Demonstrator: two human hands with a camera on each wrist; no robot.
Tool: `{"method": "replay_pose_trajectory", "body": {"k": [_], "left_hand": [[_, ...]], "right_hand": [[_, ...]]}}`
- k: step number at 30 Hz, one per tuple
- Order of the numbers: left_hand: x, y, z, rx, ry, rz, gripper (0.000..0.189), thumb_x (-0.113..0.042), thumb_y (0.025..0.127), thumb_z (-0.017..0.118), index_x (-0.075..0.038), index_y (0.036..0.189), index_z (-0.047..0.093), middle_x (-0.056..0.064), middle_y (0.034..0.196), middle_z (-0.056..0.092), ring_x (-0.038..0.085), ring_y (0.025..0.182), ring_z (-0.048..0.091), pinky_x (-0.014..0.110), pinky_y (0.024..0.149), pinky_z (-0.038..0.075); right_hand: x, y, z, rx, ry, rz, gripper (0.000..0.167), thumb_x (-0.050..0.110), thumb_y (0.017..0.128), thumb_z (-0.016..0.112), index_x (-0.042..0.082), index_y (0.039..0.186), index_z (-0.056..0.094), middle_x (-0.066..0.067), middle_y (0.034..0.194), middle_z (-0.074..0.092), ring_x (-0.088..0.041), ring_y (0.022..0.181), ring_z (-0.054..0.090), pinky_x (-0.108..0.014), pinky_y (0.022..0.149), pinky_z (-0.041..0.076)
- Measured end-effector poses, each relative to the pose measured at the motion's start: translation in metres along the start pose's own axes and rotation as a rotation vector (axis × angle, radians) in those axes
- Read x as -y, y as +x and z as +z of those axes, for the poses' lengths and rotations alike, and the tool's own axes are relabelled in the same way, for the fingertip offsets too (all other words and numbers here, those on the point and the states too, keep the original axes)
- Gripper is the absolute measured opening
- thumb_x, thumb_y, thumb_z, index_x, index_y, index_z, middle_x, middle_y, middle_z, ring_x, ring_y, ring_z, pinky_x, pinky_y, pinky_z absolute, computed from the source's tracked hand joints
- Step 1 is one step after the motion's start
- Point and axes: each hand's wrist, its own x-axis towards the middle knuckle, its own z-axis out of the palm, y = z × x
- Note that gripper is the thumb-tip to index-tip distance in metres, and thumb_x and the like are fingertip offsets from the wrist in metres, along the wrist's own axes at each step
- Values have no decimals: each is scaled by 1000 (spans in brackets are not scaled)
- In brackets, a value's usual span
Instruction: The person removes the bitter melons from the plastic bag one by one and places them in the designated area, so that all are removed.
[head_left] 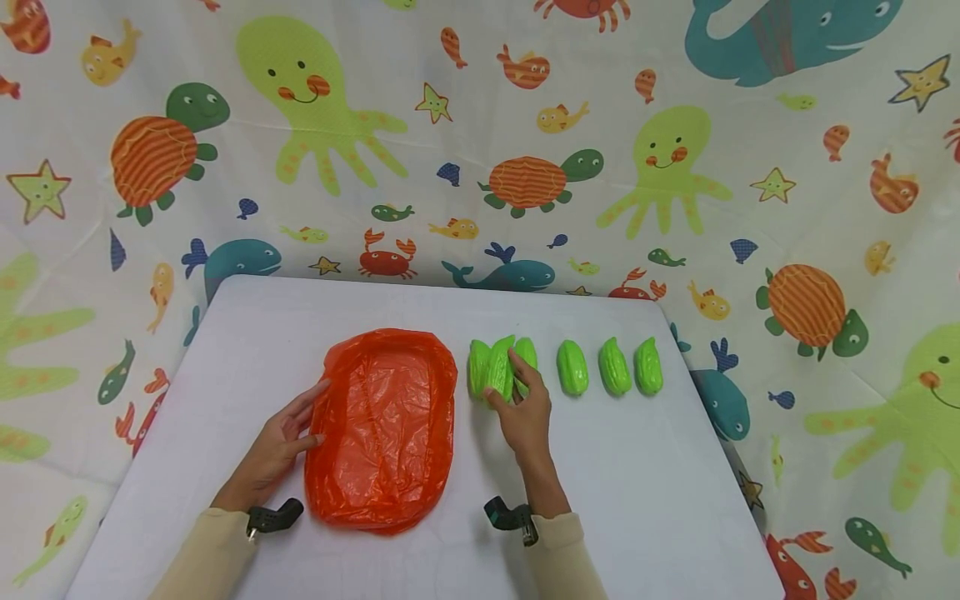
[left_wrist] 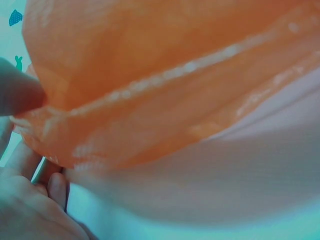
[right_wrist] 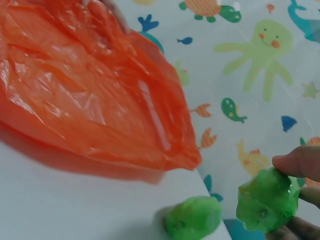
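Note:
A red plastic bag (head_left: 382, 425) lies spread in a tray-like shape with a raised rim; whether something stiff sits inside it I cannot tell. My left hand (head_left: 273, 446) grips its left edge, the thumb (left_wrist: 20, 92) over the rim and the fingers beneath. To the right of the bag, my right hand (head_left: 525, 412) holds a green, ridged bitter gourd (head_left: 499, 373) between thumb and fingers. This gourd (right_wrist: 265, 200) is raised off the table in the right wrist view. Close to it are a bitter gourd on its left (head_left: 477, 367) and another partly hidden behind the hand (head_left: 527, 352).
Three more bitter gourds stand in a row to the right: one nearer (head_left: 572, 368), a middle one (head_left: 615, 367) and an end one (head_left: 648, 367). All are on a white-covered table (head_left: 637, 500). A sea-animal patterned curtain (head_left: 465, 133) hangs behind it.

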Motion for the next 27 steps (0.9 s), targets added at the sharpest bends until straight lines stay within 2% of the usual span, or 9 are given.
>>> {"method": "replay_pose_trajectory", "body": {"k": [9,19,27], "left_hand": [[-2,0,0,-7,6,-16,78,0,103,63,-17,170,26,6,175,33,-4,138,53,20,102,57],[-3,0,0,2,-19,-5,78,2,103,63,-15,170,26,6,175,33,-4,137,55,20,102,57],[0,1,-2,-5,-1,-23,79,0,103,64,-17,170,26,9,176,28,-6,137,54,19,102,56]], "right_hand": [[3,16,-24,-55,9,-7,75,2,89,82,23,156,55,-7,159,53,-31,147,49,-52,123,44],[1,32,-52,-100,-13,8,73,8,92,81,24,158,52,-7,161,49,-27,149,48,-48,125,42],[-1,44,-79,-143,5,99,74,7,95,78,26,160,49,-9,162,49,-27,150,47,-43,124,44]]}}
